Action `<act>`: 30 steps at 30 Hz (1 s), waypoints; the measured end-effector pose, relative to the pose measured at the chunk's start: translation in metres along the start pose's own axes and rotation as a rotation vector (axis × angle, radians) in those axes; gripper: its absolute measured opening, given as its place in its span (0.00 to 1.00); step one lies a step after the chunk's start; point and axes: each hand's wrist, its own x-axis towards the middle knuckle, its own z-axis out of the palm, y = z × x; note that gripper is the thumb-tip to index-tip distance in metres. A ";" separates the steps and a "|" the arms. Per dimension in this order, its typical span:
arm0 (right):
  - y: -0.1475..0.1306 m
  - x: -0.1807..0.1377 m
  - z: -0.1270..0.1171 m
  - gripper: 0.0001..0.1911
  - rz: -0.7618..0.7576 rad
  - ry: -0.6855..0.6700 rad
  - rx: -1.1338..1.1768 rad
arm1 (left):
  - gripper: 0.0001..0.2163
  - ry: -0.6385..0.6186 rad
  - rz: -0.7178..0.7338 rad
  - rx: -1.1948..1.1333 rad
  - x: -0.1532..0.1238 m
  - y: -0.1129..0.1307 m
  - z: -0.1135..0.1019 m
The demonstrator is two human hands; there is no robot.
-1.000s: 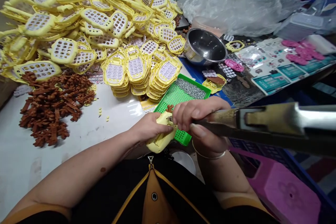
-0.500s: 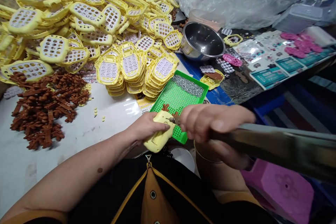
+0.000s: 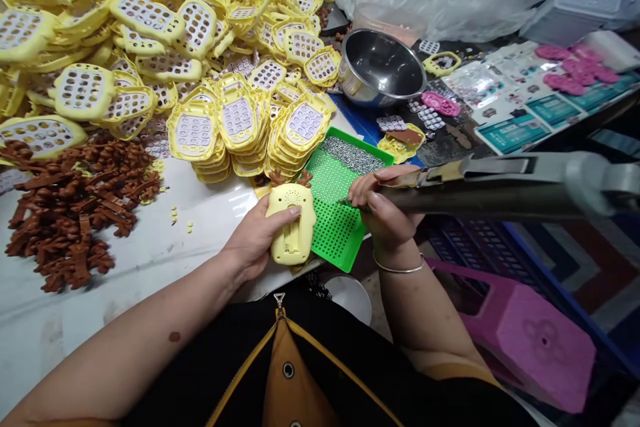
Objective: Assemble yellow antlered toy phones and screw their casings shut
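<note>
My left hand (image 3: 257,233) holds a yellow toy phone (image 3: 291,223) with brown antlers, its back side turned up and an open battery slot showing. The thumb lies across that back. In my right hand (image 3: 383,203) is a power screwdriver (image 3: 480,188), its long body pointing off to the right. The screwdriver's tip is apart from the toy, over a green perforated tray (image 3: 345,233). Small silver screws (image 3: 353,155) lie in a heap at the tray's far end.
Brown antler pieces (image 3: 75,207) are heaped at the left. Stacked yellow shells (image 3: 240,123) stand behind the tray, with a big pile (image 3: 155,20) beyond. A steel bowl (image 3: 383,67) and printed cards (image 3: 515,130) are to the right. A pink stool (image 3: 540,340) stands below.
The screwdriver's tip has come off the toy phone and moved right over the tray. My left hand has turned the toy more upright and shifted it slightly left and away from me.
</note>
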 end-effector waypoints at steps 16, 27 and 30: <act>0.004 -0.002 -0.005 0.11 0.093 -0.080 -0.044 | 0.22 0.038 0.066 -0.109 -0.002 0.001 -0.004; -0.058 0.002 0.039 0.12 -0.044 0.010 0.111 | 0.22 0.211 0.184 -0.258 0.000 0.001 0.004; -0.066 -0.003 0.048 0.14 -0.066 -0.077 0.128 | 0.22 0.212 0.184 -0.246 -0.001 -0.001 0.004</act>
